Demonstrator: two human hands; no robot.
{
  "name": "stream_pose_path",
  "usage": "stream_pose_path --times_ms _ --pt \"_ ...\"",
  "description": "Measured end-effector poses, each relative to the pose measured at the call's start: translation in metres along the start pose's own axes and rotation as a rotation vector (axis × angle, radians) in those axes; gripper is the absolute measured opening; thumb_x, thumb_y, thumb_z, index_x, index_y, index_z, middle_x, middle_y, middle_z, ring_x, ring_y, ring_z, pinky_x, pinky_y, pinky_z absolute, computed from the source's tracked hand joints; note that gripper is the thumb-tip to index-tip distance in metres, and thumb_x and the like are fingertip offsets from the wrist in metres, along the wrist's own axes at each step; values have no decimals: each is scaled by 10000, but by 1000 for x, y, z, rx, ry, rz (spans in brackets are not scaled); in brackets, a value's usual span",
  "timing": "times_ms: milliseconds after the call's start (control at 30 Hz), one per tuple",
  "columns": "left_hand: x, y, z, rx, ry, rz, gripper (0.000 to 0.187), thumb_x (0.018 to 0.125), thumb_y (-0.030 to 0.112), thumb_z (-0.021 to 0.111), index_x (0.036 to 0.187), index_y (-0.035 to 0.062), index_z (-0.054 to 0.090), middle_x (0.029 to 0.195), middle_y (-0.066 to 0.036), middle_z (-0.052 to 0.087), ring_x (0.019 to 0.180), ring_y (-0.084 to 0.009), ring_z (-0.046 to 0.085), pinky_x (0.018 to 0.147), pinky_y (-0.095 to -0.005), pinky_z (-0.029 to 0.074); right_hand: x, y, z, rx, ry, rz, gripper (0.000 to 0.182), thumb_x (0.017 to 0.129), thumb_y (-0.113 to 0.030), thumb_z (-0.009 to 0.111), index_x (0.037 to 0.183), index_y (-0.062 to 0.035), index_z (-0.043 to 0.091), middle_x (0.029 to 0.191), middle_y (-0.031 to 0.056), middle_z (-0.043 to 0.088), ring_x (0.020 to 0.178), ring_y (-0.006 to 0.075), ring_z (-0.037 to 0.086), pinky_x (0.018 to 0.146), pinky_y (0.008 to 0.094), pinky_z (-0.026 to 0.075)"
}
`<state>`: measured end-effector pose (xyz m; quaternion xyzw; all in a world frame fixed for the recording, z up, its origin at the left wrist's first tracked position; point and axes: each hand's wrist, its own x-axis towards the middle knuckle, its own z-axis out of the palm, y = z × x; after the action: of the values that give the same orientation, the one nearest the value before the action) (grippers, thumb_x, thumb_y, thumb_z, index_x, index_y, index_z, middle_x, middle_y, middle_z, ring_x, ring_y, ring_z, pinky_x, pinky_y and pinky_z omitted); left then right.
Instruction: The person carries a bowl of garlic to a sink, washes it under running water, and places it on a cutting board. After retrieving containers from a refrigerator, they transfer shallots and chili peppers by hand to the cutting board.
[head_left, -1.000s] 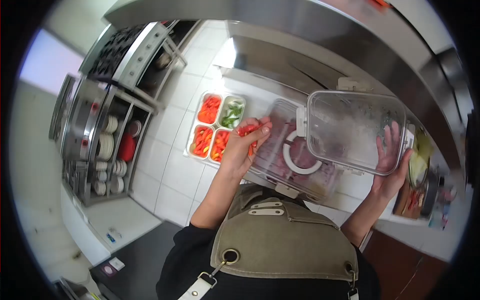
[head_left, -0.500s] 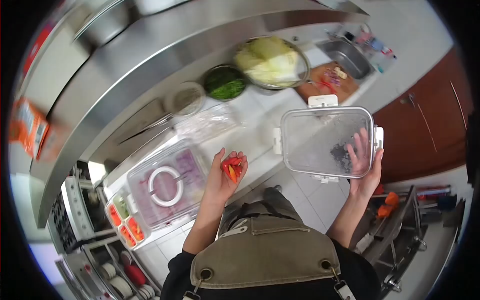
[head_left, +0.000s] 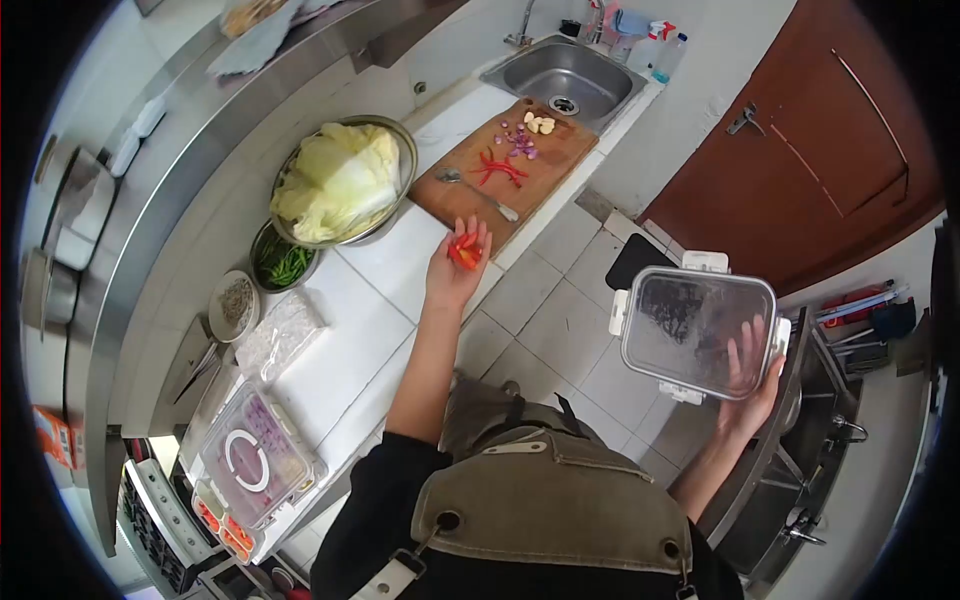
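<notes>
My left hand (head_left: 455, 270) is palm up and cupped over the counter's front edge. Several cut red pieces (head_left: 465, 252), apparently pepper or tomato, lie in its palm. Just beyond it is a wooden cutting board (head_left: 450, 205), with a spoon (head_left: 485, 195), red chilies (head_left: 497, 170), chopped purple shallots (head_left: 520, 145) and peeled garlic cloves (head_left: 539, 123). Off to the right, my right hand (head_left: 752, 375) grips a clear lid with white clips (head_left: 690, 335) by its right side, above the floor. Its fingers show through the lid, which has droplets or dark specks on it.
Left along the counter stand a bowl of cabbage leaves (head_left: 340, 180), a bowl of green chilies (head_left: 285, 260), a small bowl (head_left: 235, 305), a plastic bag (head_left: 280, 335) and a handled clear container (head_left: 250, 450). A sink (head_left: 570, 75) is at the far end, near a brown door (head_left: 790, 130).
My view has turned right, toward the cutting board and sink. The left hand with the red pieces is now near the board. The lid stays in my right hand, now farther right.
</notes>
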<state>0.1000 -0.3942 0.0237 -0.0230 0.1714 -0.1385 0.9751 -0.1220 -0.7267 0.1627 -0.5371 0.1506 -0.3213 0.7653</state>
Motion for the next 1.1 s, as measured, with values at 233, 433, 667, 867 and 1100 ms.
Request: stream_pose_path --times_ms 233,433,667,867,1100 --pt "124 -30 20 172 -2 298 401 960 317 244 1217 74 434 1221 -91 501 1202 -235 415 1038 -401 270 37 17 -23 42 126 32 546 959 -382 284 1354 -5 272 1363 178 351 1279 284 320 1034 400 296" --pt "190 -35 22 358 137 799 389 929 273 315 1173 -5 434 1150 -128 511 1070 -204 483 913 -326 363 106 50 -12 -6 137 28 574 947 -407 316 1367 -20 257 1353 183 366 1249 292 361 992 403 327" --pt "214 -43 15 503 118 964 438 931 296 272 1116 -47 472 1146 -165 514 1106 -247 465 964 -342 342 230 65 41 -42 -43 80 576 950 -402 308 1372 -17 234 1360 196 348 1256 298 349 988 386 341" --pt "234 -49 20 944 190 1155 519 950 355 225 1123 -54 495 1169 -181 513 1144 -252 444 1004 -350 296 296 90 97 -46 -158 109 587 948 -408 312 1374 -14 223 1366 206 330 1273 307 322 1012 419 308" --pt "231 -50 20 1438 389 1405 471 961 331 229 1157 13 515 1196 -158 514 1215 -309 382 1037 -399 233 353 122 134 11 -318 232 600 942 -417 319 1370 -5 231 1361 214 332 1275 315 316 1026 439 282"
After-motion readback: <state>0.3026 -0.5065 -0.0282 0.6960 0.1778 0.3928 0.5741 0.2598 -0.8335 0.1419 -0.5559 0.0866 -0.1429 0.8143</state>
